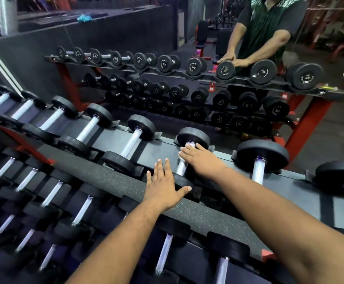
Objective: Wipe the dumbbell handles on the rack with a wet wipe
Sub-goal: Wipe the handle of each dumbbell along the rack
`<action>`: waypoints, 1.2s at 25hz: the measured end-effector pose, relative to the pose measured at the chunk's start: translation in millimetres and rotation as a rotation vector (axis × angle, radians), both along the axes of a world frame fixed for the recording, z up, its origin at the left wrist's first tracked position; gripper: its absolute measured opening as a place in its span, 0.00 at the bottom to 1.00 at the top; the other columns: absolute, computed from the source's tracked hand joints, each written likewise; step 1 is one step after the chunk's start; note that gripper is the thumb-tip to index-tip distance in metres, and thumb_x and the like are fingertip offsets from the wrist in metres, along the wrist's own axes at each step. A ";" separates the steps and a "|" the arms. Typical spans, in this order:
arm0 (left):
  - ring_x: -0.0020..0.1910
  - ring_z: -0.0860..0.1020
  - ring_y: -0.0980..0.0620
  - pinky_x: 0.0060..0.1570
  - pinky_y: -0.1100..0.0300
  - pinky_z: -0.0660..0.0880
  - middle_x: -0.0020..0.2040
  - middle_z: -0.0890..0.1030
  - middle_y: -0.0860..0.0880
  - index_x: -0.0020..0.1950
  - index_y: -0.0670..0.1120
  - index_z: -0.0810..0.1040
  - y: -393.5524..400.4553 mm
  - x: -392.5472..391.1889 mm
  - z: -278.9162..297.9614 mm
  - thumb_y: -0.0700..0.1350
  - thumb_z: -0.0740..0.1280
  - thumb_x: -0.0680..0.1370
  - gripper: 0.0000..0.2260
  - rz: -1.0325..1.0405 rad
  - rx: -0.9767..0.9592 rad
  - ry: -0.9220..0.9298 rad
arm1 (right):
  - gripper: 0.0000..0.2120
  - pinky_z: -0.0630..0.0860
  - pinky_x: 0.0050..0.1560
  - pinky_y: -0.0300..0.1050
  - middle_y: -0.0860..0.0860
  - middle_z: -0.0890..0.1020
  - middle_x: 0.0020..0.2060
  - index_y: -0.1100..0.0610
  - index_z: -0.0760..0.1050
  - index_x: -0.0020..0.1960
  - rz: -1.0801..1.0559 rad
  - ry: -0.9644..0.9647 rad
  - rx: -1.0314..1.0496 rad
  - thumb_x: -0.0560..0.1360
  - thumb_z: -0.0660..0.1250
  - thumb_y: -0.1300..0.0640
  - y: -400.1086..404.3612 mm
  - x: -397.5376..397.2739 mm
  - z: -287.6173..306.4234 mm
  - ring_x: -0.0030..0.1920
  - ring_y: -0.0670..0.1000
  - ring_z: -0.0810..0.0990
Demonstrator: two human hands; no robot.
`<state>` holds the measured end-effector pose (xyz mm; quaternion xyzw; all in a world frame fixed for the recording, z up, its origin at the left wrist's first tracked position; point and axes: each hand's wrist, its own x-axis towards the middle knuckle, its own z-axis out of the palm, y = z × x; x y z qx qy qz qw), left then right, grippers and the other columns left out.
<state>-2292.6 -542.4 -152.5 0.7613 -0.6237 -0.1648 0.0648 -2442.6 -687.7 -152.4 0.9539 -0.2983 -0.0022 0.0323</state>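
The rack [187,214] is lined with dumbbells, chrome handles running away from the viewer so each can be reached from the front. The left hand [164,185] is laid flat, fingers straight and spread, on the near head [182,181] of one dumbbell, likely to stop it rolling. Just beside it, the right hand [200,158] is curled over that dumbbell's handle [181,168], with the white wipe [181,155] pinned beneath the fingers against the far end. Further right, more handles [258,171] are waiting.
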 end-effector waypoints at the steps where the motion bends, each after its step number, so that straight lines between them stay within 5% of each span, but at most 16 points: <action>1: 0.81 0.36 0.47 0.79 0.44 0.39 0.81 0.34 0.42 0.80 0.45 0.29 0.4 0.8 -1.9 0.73 0.59 0.75 0.53 -0.009 -0.016 0.009 | 0.27 0.49 0.79 0.54 0.53 0.59 0.80 0.57 0.58 0.80 0.060 -0.014 0.069 0.81 0.55 0.63 1.2 -0.4 -1.3 0.80 0.55 0.54; 5: 0.81 0.38 0.49 0.79 0.50 0.41 0.82 0.36 0.44 0.81 0.46 0.33 -1.3 4.3 -6.7 0.72 0.62 0.74 0.53 -0.029 -0.053 0.088 | 0.25 0.54 0.77 0.55 0.54 0.64 0.78 0.56 0.64 0.78 0.281 0.029 0.163 0.82 0.57 0.62 7.4 -8.8 -0.2 0.79 0.56 0.58; 9: 0.81 0.36 0.47 0.78 0.50 0.39 0.81 0.33 0.41 0.81 0.46 0.33 -0.9 2.5 -1.2 0.72 0.61 0.76 0.51 -0.051 -0.025 0.044 | 0.27 0.51 0.77 0.53 0.53 0.56 0.80 0.56 0.54 0.81 -0.063 -0.017 -0.050 0.82 0.53 0.61 5.6 -1.1 -1.0 0.81 0.55 0.52; 15: 0.81 0.36 0.44 0.80 0.45 0.40 0.81 0.33 0.40 0.81 0.47 0.32 -9.1 4.3 11.2 0.70 0.62 0.76 0.51 -0.065 0.114 0.045 | 0.27 0.48 0.78 0.51 0.52 0.58 0.80 0.54 0.57 0.81 0.257 0.084 0.130 0.83 0.55 0.62 17.2 -6.2 4.2 0.80 0.53 0.53; 19: 0.80 0.34 0.44 0.79 0.44 0.38 0.80 0.31 0.40 0.80 0.48 0.29 -11.1 9.0 15.0 0.69 0.61 0.77 0.50 -0.095 0.168 0.067 | 0.31 0.53 0.78 0.55 0.52 0.51 0.81 0.53 0.50 0.82 -0.131 0.020 0.041 0.81 0.53 0.64 7.0 1.6 7.8 0.81 0.54 0.50; 21: 0.80 0.33 0.44 0.79 0.44 0.37 0.79 0.30 0.41 0.79 0.48 0.28 -13.6 11.3 16.1 0.69 0.60 0.78 0.49 -0.114 0.194 0.083 | 0.30 0.60 0.76 0.57 0.53 0.53 0.81 0.54 0.53 0.81 -0.052 0.033 0.134 0.81 0.56 0.63 19.9 5.2 2.8 0.80 0.58 0.54; 23: 0.80 0.34 0.44 0.79 0.44 0.37 0.80 0.30 0.41 0.80 0.48 0.29 -15.1 13.2 15.0 0.68 0.60 0.79 0.48 -0.121 0.205 0.095 | 0.29 0.55 0.78 0.54 0.51 0.54 0.81 0.53 0.54 0.81 0.045 0.099 0.209 0.82 0.56 0.61 34.5 3.4 -1.4 0.80 0.53 0.52; 27: 0.80 0.35 0.44 0.79 0.44 0.38 0.80 0.31 0.40 0.80 0.48 0.29 -14.7 14.1 13.2 0.67 0.60 0.79 0.48 -0.120 0.186 0.105 | 0.33 0.52 0.79 0.55 0.51 0.48 0.81 0.54 0.49 0.82 -0.215 -0.005 0.117 0.80 0.57 0.65 24.0 13.7 -3.3 0.81 0.52 0.47; 30: 0.81 0.35 0.43 0.79 0.44 0.38 0.80 0.32 0.40 0.80 0.48 0.29 -13.8 13.1 12.1 0.67 0.61 0.79 0.48 -0.123 0.174 0.110 | 0.28 0.67 0.70 0.52 0.55 0.57 0.80 0.55 0.60 0.80 -0.414 -0.347 0.344 0.80 0.57 0.66 33.9 23.5 -10.0 0.76 0.58 0.64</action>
